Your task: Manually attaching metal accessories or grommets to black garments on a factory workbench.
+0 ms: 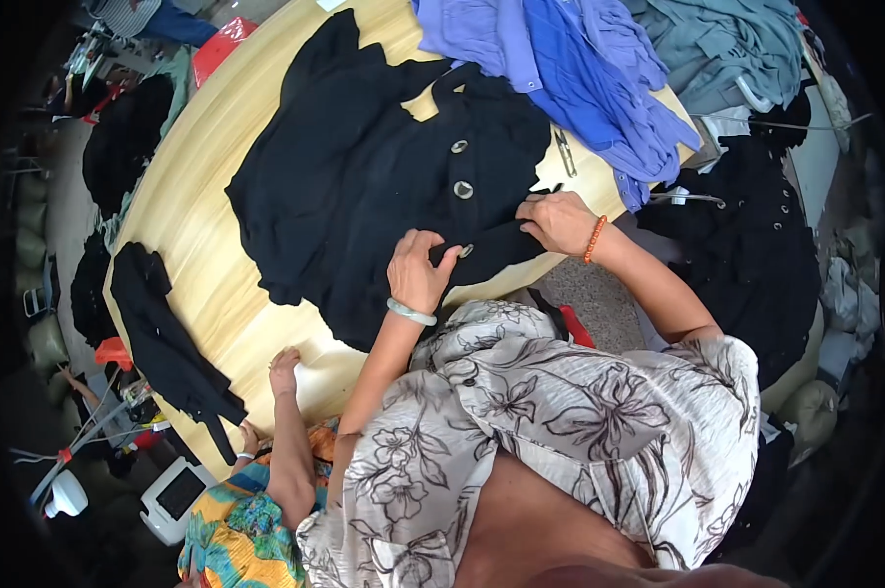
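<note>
Your black garment (364, 176) lies spread over the wooden table (183, 196). At the table's near edge, your right hand (560, 222) pinches the cloth's border; your left hand (421, 272) is on the cloth beside a metal eyelet (467, 251), though I cannot tell whether its fingers pinch. Metal snips (566, 154) and purple-blue garments (579, 88) lie toward the table's right end

1. Centre: black cloth garment with metal rings (334, 186), partly hidden under the left hand (420, 274).
2. Upper right: crumpled grey-green cloth (721, 49), cropped above.
3. Lower left: co-worker's orange-and-teal patterned clothing (241, 534), cropped below.
</note>
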`<state>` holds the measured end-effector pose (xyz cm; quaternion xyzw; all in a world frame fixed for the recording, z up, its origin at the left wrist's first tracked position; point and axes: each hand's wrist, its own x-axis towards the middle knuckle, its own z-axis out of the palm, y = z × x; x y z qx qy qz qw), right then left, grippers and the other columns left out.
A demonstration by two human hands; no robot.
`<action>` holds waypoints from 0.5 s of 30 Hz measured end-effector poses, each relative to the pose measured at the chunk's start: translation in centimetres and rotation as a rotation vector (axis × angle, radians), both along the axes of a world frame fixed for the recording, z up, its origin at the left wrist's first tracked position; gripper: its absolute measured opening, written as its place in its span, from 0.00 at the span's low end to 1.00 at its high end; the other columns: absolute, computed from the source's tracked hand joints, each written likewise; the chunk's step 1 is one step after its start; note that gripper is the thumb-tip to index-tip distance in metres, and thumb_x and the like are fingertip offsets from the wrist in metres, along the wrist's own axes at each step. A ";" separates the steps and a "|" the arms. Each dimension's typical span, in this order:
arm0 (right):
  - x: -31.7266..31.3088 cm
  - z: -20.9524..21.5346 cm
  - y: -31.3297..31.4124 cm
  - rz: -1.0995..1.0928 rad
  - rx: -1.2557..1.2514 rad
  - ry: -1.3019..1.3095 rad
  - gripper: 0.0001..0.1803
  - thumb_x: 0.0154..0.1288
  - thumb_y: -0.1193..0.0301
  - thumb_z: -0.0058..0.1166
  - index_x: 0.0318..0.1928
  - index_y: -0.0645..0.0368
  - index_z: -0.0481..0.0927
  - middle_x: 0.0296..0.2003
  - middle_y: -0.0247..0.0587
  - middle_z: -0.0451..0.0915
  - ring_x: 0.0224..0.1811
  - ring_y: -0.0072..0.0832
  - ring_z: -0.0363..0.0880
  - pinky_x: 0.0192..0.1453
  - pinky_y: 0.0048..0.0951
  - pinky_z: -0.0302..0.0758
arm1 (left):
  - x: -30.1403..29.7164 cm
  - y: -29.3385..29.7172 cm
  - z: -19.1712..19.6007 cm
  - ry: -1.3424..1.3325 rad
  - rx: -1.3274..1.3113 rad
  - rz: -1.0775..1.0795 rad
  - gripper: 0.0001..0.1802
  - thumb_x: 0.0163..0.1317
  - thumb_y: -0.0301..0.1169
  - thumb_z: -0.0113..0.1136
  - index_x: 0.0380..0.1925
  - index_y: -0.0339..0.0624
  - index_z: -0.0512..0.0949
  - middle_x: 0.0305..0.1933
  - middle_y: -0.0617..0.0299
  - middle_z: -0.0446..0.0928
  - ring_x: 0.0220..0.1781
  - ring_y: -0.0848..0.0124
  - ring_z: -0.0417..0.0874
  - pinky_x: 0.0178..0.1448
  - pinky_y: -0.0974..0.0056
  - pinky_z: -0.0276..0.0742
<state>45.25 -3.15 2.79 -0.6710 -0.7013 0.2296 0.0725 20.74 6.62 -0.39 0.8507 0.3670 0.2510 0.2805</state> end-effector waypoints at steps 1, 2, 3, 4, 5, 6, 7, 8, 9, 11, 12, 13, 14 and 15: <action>-0.2 0.2 0.0 -0.041 0.038 0.006 0.09 0.61 0.69 0.56 0.40 0.58 0.81 0.36 0.45 0.81 0.38 0.44 0.82 0.42 0.43 0.78 | 0.5 0.1 1.0 -0.059 0.015 -0.053 0.11 0.52 0.30 0.70 0.29 0.39 0.77 0.32 0.56 0.76 0.28 0.58 0.77 0.33 0.58 0.73; -0.3 0.5 0.1 -0.082 0.078 0.012 0.09 0.61 0.70 0.56 0.40 0.59 0.81 0.36 0.45 0.82 0.37 0.44 0.83 0.41 0.42 0.78 | 1.2 0.4 2.3 -0.081 0.035 -0.106 0.08 0.54 0.24 0.65 0.34 0.38 0.76 0.35 0.54 0.73 0.29 0.58 0.75 0.34 0.57 0.72; -0.3 0.2 0.2 -0.101 0.140 0.040 0.09 0.61 0.70 0.55 0.40 0.58 0.81 0.36 0.44 0.82 0.37 0.45 0.82 0.40 0.43 0.78 | 2.2 0.6 3.2 -0.113 -0.043 -0.079 0.09 0.55 0.23 0.64 0.36 0.37 0.76 0.37 0.54 0.73 0.30 0.57 0.75 0.34 0.56 0.72; -0.5 0.4 0.3 -0.105 0.138 0.037 0.09 0.61 0.70 0.55 0.40 0.58 0.81 0.36 0.44 0.82 0.37 0.45 0.82 0.40 0.43 0.78 | 3.4 0.8 3.8 -0.144 -0.120 -0.052 0.09 0.55 0.22 0.63 0.37 0.37 0.76 0.38 0.53 0.74 0.31 0.56 0.76 0.35 0.56 0.73; -0.7 0.8 0.5 -0.132 0.178 0.081 0.09 0.61 0.70 0.55 0.41 0.58 0.81 0.36 0.43 0.82 0.37 0.45 0.82 0.40 0.43 0.78 | 4.6 1.3 4.1 -0.138 -0.098 -0.058 0.11 0.57 0.21 0.61 0.41 0.37 0.77 0.39 0.51 0.74 0.34 0.53 0.78 0.39 0.54 0.75; -0.9 1.0 0.8 -0.154 0.221 0.126 0.09 0.61 0.69 0.56 0.41 0.58 0.81 0.36 0.43 0.82 0.37 0.46 0.82 0.40 0.43 0.78 | 5.8 2.0 3.1 -0.117 -0.031 -0.058 0.11 0.57 0.20 0.60 0.41 0.36 0.78 0.39 0.51 0.75 0.34 0.52 0.79 0.40 0.53 0.76; -1.0 1.2 1.2 -0.153 0.227 0.145 0.10 0.61 0.69 0.56 0.42 0.57 0.81 0.35 0.44 0.82 0.37 0.46 0.82 0.39 0.43 0.78 | 6.6 2.6 2.1 -0.094 0.040 -0.051 0.11 0.57 0.20 0.58 0.41 0.35 0.79 0.40 0.50 0.77 0.34 0.51 0.79 0.41 0.53 0.77; -1.2 1.2 1.5 -0.145 0.253 0.165 0.10 0.62 0.68 0.56 0.42 0.57 0.81 0.35 0.44 0.82 0.37 0.46 0.82 0.39 0.43 0.78 | 7.0 3.1 1.3 0.008 -0.020 -0.033 0.12 0.57 0.21 0.58 0.42 0.36 0.79 0.40 0.48 0.77 0.40 0.47 0.80 0.45 0.51 0.77; -1.1 0.9 1.6 -0.144 0.276 0.183 0.10 0.62 0.68 0.56 0.41 0.57 0.81 0.35 0.44 0.81 0.36 0.47 0.81 0.39 0.43 0.78 | 7.5 3.4 0.7 0.129 -0.073 -0.042 0.12 0.56 0.22 0.59 0.42 0.36 0.79 0.39 0.48 0.77 0.41 0.48 0.80 0.45 0.51 0.77; -1.1 0.4 2.0 -0.129 0.281 0.188 0.10 0.63 0.67 0.55 0.41 0.58 0.80 0.35 0.45 0.80 0.35 0.47 0.81 0.38 0.44 0.78 | 7.6 3.9 -0.4 0.255 -0.123 -0.062 0.13 0.53 0.23 0.63 0.41 0.38 0.78 0.35 0.50 0.77 0.41 0.51 0.80 0.46 0.52 0.77; -1.2 0.2 1.9 -0.142 0.259 0.189 0.10 0.63 0.67 0.55 0.41 0.58 0.80 0.35 0.44 0.79 0.34 0.47 0.81 0.37 0.44 0.78 | 7.6 3.8 0.1 0.241 -0.158 -0.066 0.13 0.51 0.23 0.64 0.39 0.39 0.78 0.34 0.51 0.77 0.39 0.53 0.80 0.46 0.54 0.77; -1.3 0.1 1.9 -0.157 0.261 0.190 0.09 0.61 0.69 0.56 0.40 0.58 0.80 0.35 0.44 0.79 0.34 0.47 0.80 0.37 0.44 0.77 | 7.7 3.9 0.5 0.228 -0.194 -0.070 0.14 0.49 0.22 0.66 0.38 0.39 0.77 0.33 0.53 0.77 0.38 0.55 0.80 0.46 0.55 0.77; -1.4 0.0 1.8 -0.169 0.256 0.191 0.09 0.61 0.69 0.56 0.40 0.58 0.80 0.35 0.44 0.79 0.34 0.47 0.80 0.37 0.44 0.77 | 7.8 4.2 1.1 0.256 -0.298 -0.081 0.15 0.50 0.25 0.68 0.38 0.41 0.74 0.38 0.48 0.75 0.43 0.47 0.80 0.49 0.50 0.77; -1.3 0.0 1.9 -0.168 0.282 0.231 0.09 0.60 0.70 0.56 0.39 0.58 0.81 0.35 0.44 0.79 0.35 0.47 0.80 0.37 0.44 0.77 | 7.7 4.6 1.1 0.267 -0.310 -0.115 0.16 0.49 0.25 0.68 0.38 0.41 0.74 0.37 0.49 0.75 0.44 0.49 0.80 0.49 0.51 0.76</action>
